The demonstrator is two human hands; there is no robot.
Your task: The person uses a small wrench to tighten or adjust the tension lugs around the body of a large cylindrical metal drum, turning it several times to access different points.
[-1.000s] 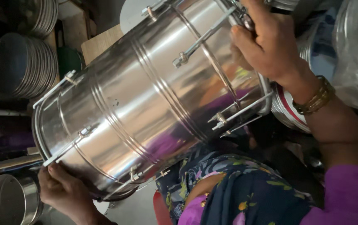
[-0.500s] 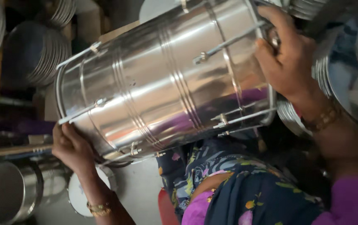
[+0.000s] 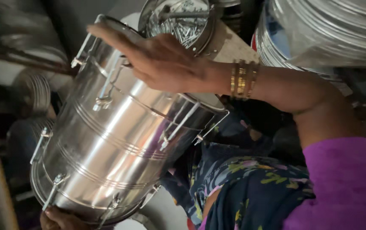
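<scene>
A large steel drum [image 3: 114, 145] is held tilted over the lap: its upper rim is covered by the flat, spread right hand [image 3: 166, 64], its lower rim gripped by the left hand [image 3: 59, 219]. Beyond, a steel bowl [image 3: 178, 21] is filled with small metal pieces.

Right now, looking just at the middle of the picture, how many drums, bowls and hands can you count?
Steel drum: 1
Steel bowl of small metal bits: 1
Hands on the drum: 2, right hand and left hand
Total: 4
</scene>
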